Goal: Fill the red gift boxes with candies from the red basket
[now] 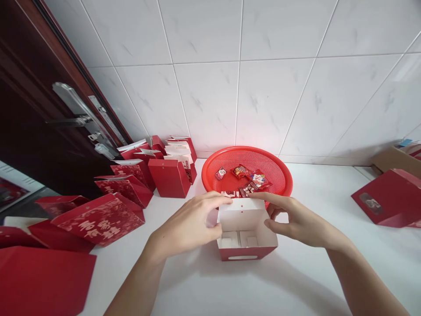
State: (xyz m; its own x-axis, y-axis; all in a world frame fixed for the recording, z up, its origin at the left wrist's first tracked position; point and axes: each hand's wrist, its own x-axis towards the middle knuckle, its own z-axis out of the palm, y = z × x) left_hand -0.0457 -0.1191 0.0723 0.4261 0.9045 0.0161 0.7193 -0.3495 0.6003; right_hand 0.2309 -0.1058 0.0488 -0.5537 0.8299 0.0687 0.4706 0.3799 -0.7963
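A red gift box (247, 253) with a white inside stands upright before me, its top open. Folded white bottom flaps show within it, and a flap with two small holes rises at its back edge. My left hand (194, 219) grips the box's left side, thumb at the rim and fingers reaching to the back flap. On the other side my right hand (292, 217) has its thumb on the right rim and its index finger stretched along the back flap. Just behind the box is a red plastic basket (210, 164) with several wrapped snack packets (259, 177) in it.
Many red boxes (169, 177) crowd the left of the white table (263, 289), some printed with white lettering. Another red box (391, 197) lies at the right, near a cardboard carton (391, 160). A tiled wall (204, 96) closes the back; a dark door (29, 87) stands left.
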